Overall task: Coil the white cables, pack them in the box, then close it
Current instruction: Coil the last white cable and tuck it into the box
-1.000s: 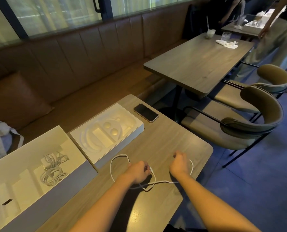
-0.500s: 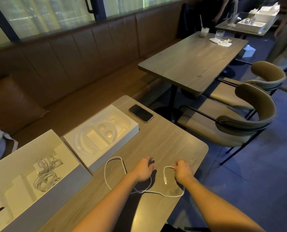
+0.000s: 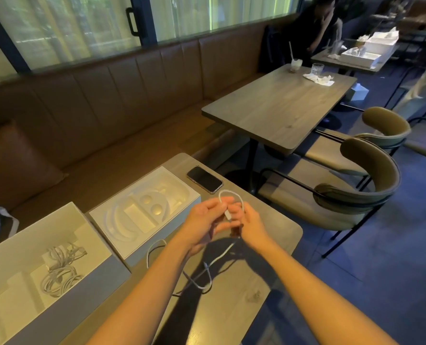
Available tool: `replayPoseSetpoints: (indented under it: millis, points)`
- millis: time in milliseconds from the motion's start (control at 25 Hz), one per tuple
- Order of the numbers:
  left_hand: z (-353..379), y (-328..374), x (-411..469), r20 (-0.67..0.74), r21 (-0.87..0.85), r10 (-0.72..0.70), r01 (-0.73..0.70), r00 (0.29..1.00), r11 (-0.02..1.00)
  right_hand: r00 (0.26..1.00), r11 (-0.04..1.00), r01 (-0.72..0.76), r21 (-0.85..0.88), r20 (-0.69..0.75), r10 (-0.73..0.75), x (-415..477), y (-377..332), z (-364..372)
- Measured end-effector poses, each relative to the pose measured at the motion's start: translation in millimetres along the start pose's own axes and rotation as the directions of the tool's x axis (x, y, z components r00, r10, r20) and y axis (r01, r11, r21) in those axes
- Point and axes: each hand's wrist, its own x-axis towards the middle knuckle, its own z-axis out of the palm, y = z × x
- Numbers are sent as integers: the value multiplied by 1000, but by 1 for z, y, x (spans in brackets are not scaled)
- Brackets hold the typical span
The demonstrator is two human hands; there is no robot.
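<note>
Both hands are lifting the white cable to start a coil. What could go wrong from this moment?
The cable trails in crossed loops on the table below the left hand and right hand; winding it as it lies may knot it.

The phone lies just beyond the hands, near the table edge, so a swinging loop might drag it.

The box already holds coiled cables, so a loose coil may not fit.

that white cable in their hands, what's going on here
A person is starting to coil a white cable: the left hand and right hand pinch a first small loop above the wooden table, near the plug end. The rest of the cable trails loose on the table. Two coiled cables already lie in the open box at left. The moulded white tray and phone sit untouched.
</note>
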Motion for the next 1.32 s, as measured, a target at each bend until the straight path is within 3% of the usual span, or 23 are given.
replayPoseSetpoints:
  millis: [120, 200, 280, 360, 400, 480, 560, 640, 720, 800, 880, 1000, 1120, 1160, 1200, 1240, 1280, 1320]
  points:
    - [-6, 23, 6, -174, -19, 198, -205, 965, 979, 932, 976, -170, -133, 300, 203, -11, -9, 17]
    - [-16, 31, 10, -314, 36, 268, -271, 911, 962, 881, 935, -93, -342, 409, 237, -16, -27, 24]
    - [-27, 33, 12, -425, 351, 383, -240, 820, 905, 878, 881, 2, -473, 423, 225, -18, -51, 25]
    - [-38, 32, 8, -370, 692, 513, -139, 774, 708, 911, 800, 96, -593, 377, 170, -17, -71, 20]
    - [-43, 31, 4, -289, 792, 528, -110, 799, 600, 925, 734, 169, -658, 363, 112, -16, -79, 18]
    - [-51, 31, -3, -107, 897, 437, -103, 893, 430, 940, 613, 286, -737, 340, -31, -18, -91, 14]
    - [-55, 32, -12, 24, 925, 278, -127, 960, 358, 944, 620, 322, -716, 293, -152, -17, -103, 8]
    - [-52, 35, -22, 69, 888, 131, -121, 989, 443, 936, 690, 350, -634, 265, -232, -12, -110, 1]
    - [-48, 41, -32, 97, 750, -18, -61, 995, 659, 924, 753, 381, -536, 257, -284, -5, -110, -3]
    - [-42, 48, -42, 184, 507, -90, -17, 979, 862, 924, 839, 375, -393, 234, -304, -1, -104, -1]
    - [-38, 54, -47, 274, 191, -39, -14, 961, 981, 931, 901, 353, -251, 192, -311, 0, -94, 7]
    - [-36, 58, -48, 293, -222, 117, -52, 949, 974, 941, 924, 331, -189, 144, -307, -3, -77, 15]
    - [-32, 60, -40, -42, -428, 211, -209, 977, 879, 962, 933, 262, -248, 138, -234, -7, -66, 20]
    - [-31, 60, -35, -182, -406, 221, -278, 958, 871, 963, 921, 251, -297, 174, -206, -9, -63, 22]
    - [-29, 60, -30, -299, -270, 254, -336, 920, 902, 956, 894, 261, -365, 224, -188, -11, -62, 24]
    - [-27, 58, -25, -384, 1, 324, -351, 864, 936, 945, 851, 287, -440, 278, -174, -13, -63, 27]
    - [-25, 54, -21, -402, 314, 421, -310, 813, 898, 934, 799, 312, -514, 318, -160, -16, -66, 29]
    - [-26, 49, -19, -355, 562, 512, -259, 782, 786, 927, 748, 337, -572, 342, -156, -18, -69, 29]
